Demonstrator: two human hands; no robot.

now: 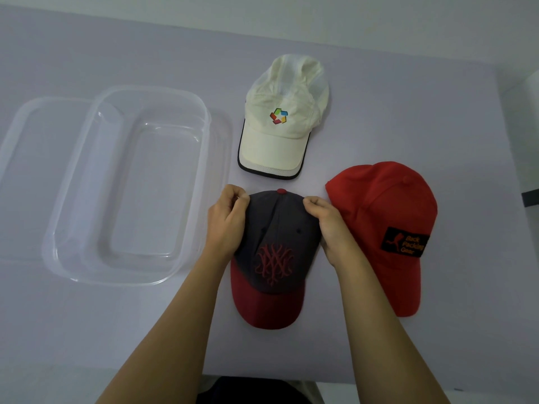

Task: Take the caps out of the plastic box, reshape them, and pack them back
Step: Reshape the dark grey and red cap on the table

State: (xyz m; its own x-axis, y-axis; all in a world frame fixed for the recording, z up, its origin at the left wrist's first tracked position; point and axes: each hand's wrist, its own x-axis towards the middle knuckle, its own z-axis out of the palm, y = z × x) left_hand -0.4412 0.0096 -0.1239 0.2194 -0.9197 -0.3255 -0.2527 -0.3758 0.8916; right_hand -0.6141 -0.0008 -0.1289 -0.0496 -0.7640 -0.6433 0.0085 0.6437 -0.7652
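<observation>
A dark grey cap with a red brim and red embroidery (277,252) lies in front of me, brim toward me. My left hand (226,221) pinches the left back edge of its crown, and my right hand (331,225) pinches the right back edge. A cream cap with a coloured logo (284,118) lies farther back. A plain red cap with a black patch (385,228) lies to the right, touching my right hand. The clear plastic box (58,252) stands at the left with nothing in it.
The clear lid (17,135) lies under or behind the box at far left. All of it rests on a pale lilac table (116,330), whose near edge runs close to my body. A white wall rises beyond the far edge.
</observation>
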